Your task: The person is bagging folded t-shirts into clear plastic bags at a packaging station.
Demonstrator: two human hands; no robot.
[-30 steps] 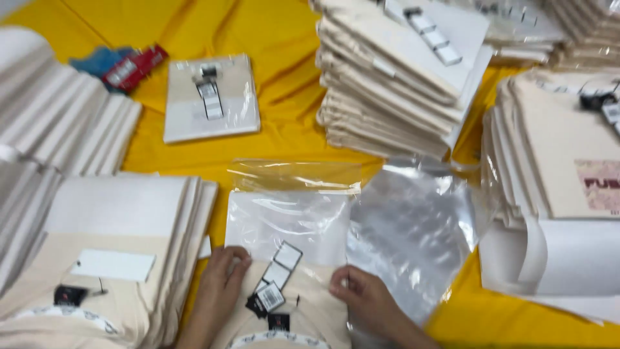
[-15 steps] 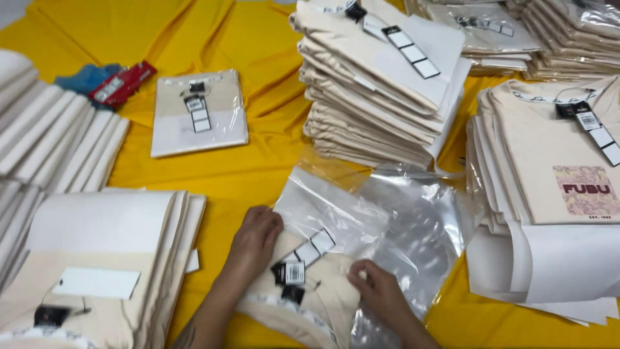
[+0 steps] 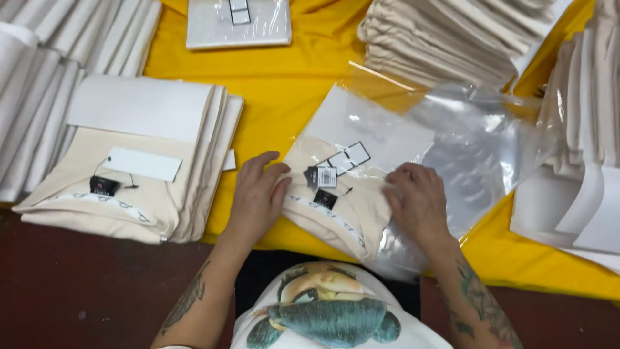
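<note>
Folded cream shirt (image 3: 336,213) lies at near edge of the yellow table cover (image 3: 284,84), angled, its far end already inside a clear plastic bag (image 3: 413,139), collar end toward the person and not yet bagged. Hang tags (image 3: 326,178), black and white, sit on top of shirt near the collar, one white card with black outline farther up under the plastic. Left hand (image 3: 258,197) flat on the shirt's left edge, fingers loosely spread and pointing away, palm down, pressing on fabric; not pinching anything visible. Right hand (image 3: 416,200) on the shirt's right side, fingers curled over the bag's film where it meets the fabric; looks like gripping the plastic edge, cannot tell if it also holds the shirt. Bag mouth loose and crumpled to the right, spreading over the yellow cover toward the right-hand stacks. Left of the hands: stack of folded cream shirts (image 3: 129,187) with a white card (image 3: 142,163) and small black tag on top, near but apart from left hand. Far left: row of white folded pieces (image 3: 45,77) leaning on one another. Top centre: one bagged flat pack (image 3: 239,26), well apart. Top right: tall pile of folded cream garments (image 3: 445,39) just behind the bag. Right edge: another stack (image 3: 581,129) with white sheets hanging off. Dark floor or table front (image 3: 97,284) below.
</note>
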